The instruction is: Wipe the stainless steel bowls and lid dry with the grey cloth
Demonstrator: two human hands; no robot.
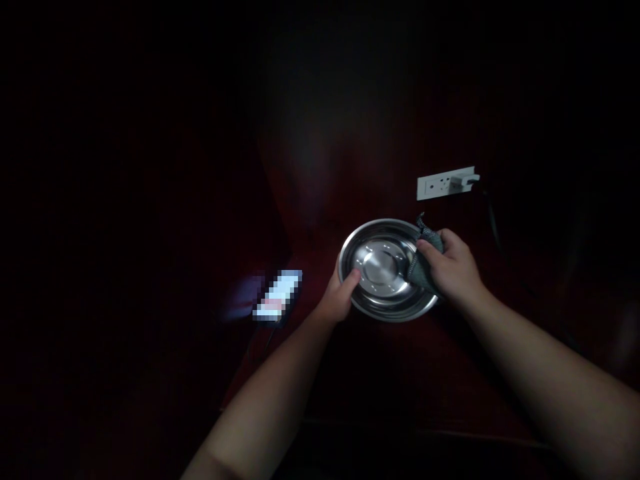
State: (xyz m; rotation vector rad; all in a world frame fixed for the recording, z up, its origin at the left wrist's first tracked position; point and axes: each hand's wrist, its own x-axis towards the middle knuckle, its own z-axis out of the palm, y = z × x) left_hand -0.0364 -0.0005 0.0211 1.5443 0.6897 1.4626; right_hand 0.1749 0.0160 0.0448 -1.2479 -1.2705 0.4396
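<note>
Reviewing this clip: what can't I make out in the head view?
All in the head view:
- Left hand: fingers beneath the metal bowl, hidden by its wall.
- Cloth: partly covered by the right hand.
- Phone: screen content, pixelated.
- Cord by the plug: its far end, lost in darkness.
- Surroundings at left and far right: too dark to tell.

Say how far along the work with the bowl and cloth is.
Midway, it seems. Done: bowl and cloth are both taken up. In hand: the left hand grips the rim; the right hand holds the cloth over the opposite side. Left: both are yet to be released; how much surface the cloth has covered cannot be told.
</note>
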